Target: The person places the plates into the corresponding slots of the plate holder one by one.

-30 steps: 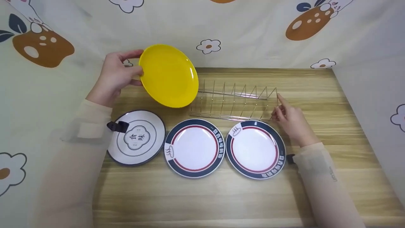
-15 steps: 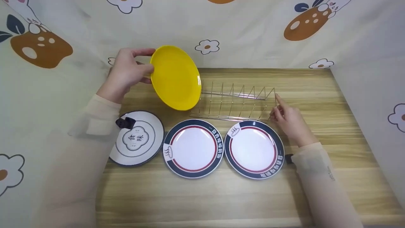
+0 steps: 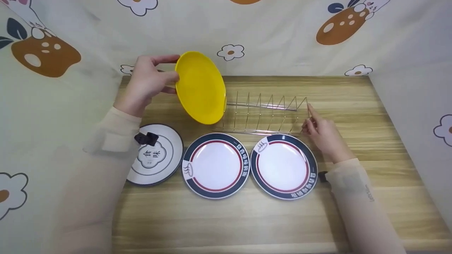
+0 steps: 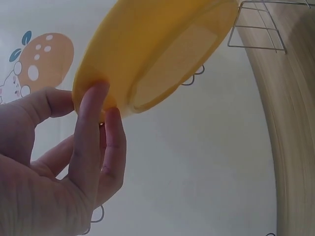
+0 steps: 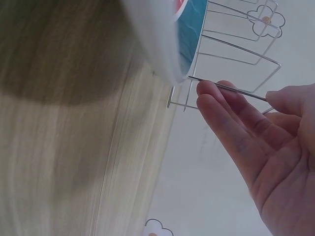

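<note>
A yellow plate (image 3: pixel 200 88) is pinched at its left edge by my left hand (image 3: pixel 150 79); it is tilted steeply above the table, at the left end of the wire rack (image 3: pixel 259 132). In the left wrist view the thumb and fingers of my left hand (image 4: pixel 74 147) grip the rim of the yellow plate (image 4: pixel 147 54) from both sides. My right hand (image 3: pixel 325 135) holds the rack's right end. The right wrist view has the fingers and thumb of my right hand (image 5: pixel 266 132) on an end wire of the rack (image 5: pixel 236 91). The rack's slots hold no plate.
In front of the rack lie two dark-rimmed plates, one in the middle (image 3: pixel 217 165) and one to the right (image 3: pixel 284 167). A white plate with a thin dark rim (image 3: pixel 169 169) lies left, partly under my left wrist. Patterned cloth (image 3: pixel 275 42) hangs behind the table (image 3: pixel 247 225).
My left hand has carried the yellow plate to the right, to the rack's left end, and turned it more edge-on. My right hand has stayed on the rack.
</note>
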Motion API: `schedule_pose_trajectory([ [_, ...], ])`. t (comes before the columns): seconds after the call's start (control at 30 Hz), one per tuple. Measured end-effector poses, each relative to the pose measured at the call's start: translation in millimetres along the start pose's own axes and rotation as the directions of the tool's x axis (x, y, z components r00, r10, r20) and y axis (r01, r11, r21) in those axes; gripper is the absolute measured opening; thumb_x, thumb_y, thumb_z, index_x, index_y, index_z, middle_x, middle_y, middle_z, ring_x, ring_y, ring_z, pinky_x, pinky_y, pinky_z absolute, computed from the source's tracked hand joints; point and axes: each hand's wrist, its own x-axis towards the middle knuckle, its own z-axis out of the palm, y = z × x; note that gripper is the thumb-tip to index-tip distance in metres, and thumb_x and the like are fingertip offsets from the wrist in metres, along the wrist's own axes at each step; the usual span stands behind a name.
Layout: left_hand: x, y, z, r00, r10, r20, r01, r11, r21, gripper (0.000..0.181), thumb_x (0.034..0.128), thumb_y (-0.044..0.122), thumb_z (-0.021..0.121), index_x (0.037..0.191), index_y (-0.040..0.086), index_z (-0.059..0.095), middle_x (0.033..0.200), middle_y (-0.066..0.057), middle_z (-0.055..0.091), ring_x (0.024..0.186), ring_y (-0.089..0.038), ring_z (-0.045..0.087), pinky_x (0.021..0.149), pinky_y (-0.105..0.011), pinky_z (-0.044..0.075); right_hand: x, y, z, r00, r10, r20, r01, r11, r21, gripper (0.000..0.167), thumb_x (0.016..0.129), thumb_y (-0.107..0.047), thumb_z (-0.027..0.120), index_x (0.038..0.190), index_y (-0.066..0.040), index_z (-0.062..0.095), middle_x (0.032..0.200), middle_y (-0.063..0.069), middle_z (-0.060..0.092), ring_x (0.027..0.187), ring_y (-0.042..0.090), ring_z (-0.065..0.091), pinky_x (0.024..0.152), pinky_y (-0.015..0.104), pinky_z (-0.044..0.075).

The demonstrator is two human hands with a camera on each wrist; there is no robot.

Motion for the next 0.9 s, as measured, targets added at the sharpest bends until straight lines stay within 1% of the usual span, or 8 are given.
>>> schedule_pose_trajectory([
  [0.13, -0.2, 4.4, 5.2, 1.000, -0.001, 0.006, 0.001, 1.000, -0.016, 0.055, 0.0921, 0.008, 0.072, 0.146, 0.012, 0.059, 0.150, -0.008, 0.054, 0.090, -0.022, 0.073, 0.072, -0.027, 0.064, -0.1, -0.3, -1.0, 1.000, 0.005, -0.001, -0.005, 1.000, -0.001, 0.059, 0.110, -0.016, 0.046, 0.165, -0.012, 0.024, 0.104, 0.018, 0.075, 0.094, 0.032, 0.073, 0.094, 0.051, 0.061],
  [0.33, 0.0, 13.0, 15.6, 1.000, 0.017, 0.008, -0.017, 1.000, -0.024, 0.053, 0.0915, 0.007, 0.070, 0.144, 0.011, 0.061, 0.147, -0.008, 0.055, 0.091, -0.022, 0.073, 0.072, -0.028, 0.064, 0.1, -0.1, -0.9, 0.999, -0.029, -0.020, 0.029, 1.000, 0.000, 0.058, 0.109, -0.011, 0.046, 0.163, -0.006, 0.026, 0.100, 0.019, 0.075, 0.090, 0.033, 0.075, 0.090, 0.049, 0.062],
  [0.43, 0.7, 16.5, 23.1, 1.000, 0.021, 0.005, -0.021, 1.000, -0.023, 0.051, 0.0918, 0.008, 0.070, 0.142, 0.011, 0.062, 0.146, -0.007, 0.056, 0.094, -0.023, 0.074, 0.074, -0.028, 0.065, 0.2, 0.3, -0.6, 0.999, -0.031, -0.025, 0.031, 1.000, -0.004, 0.058, 0.109, -0.012, 0.045, 0.163, -0.006, 0.026, 0.100, 0.019, 0.075, 0.089, 0.032, 0.075, 0.089, 0.048, 0.063],
  [0.53, 1.2, 18.1, 32.1, 1.000, 0.017, -0.001, -0.017, 1.000, 0.002, 0.051, 0.0927, 0.009, 0.071, 0.143, 0.013, 0.062, 0.144, -0.007, 0.057, 0.097, -0.023, 0.073, 0.076, -0.028, 0.064, 0.1, 1.0, -0.5, 0.999, -0.032, -0.025, 0.032, 0.999, -0.004, 0.058, 0.109, -0.013, 0.045, 0.163, -0.008, 0.025, 0.101, 0.018, 0.075, 0.090, 0.032, 0.075, 0.089, 0.048, 0.063],
  [0.67, 0.5, 15.7, 40.9, 0.999, 0.029, -0.017, -0.028, 0.999, 0.032, 0.050, 0.0929, 0.010, 0.071, 0.142, 0.015, 0.062, 0.139, -0.007, 0.061, 0.099, -0.023, 0.072, 0.076, -0.027, 0.064, 0.9, 1.2, -0.2, 0.999, -0.043, -0.027, 0.043, 0.999, 0.003, 0.059, 0.109, -0.012, 0.046, 0.164, -0.009, 0.025, 0.101, 0.018, 0.075, 0.089, 0.031, 0.075, 0.087, 0.047, 0.063],
  [0.77, 0.3, 11.1, 46.0, 0.999, 0.050, -0.016, -0.050, 0.998, 0.029, 0.049, 0.0918, 0.009, 0.072, 0.140, 0.016, 0.065, 0.136, -0.006, 0.064, 0.100, -0.021, 0.073, 0.074, -0.028, 0.064, 0.1, 1.9, -0.7, 0.999, -0.041, -0.026, 0.041, 0.999, 0.006, 0.059, 0.109, -0.012, 0.045, 0.164, -0.009, 0.025, 0.101, 0.018, 0.075, 0.089, 0.031, 0.075, 0.087, 0.047, 0.063],
  [0.9, -0.7, 4.7, 53.1, 0.998, 0.056, -0.014, -0.055, 0.998, 0.032, 0.049, 0.0913, 0.010, 0.075, 0.138, 0.018, 0.067, 0.135, -0.005, 0.067, 0.104, -0.019, 0.074, 0.073, -0.028, 0.065, -0.2, 1.5, -0.1, 0.999, -0.029, -0.020, 0.029, 0.999, 0.014, 0.058, 0.109, -0.013, 0.045, 0.164, -0.010, 0.024, 0.102, 0.019, 0.075, 0.091, 0.032, 0.075, 0.090, 0.048, 0.062],
])
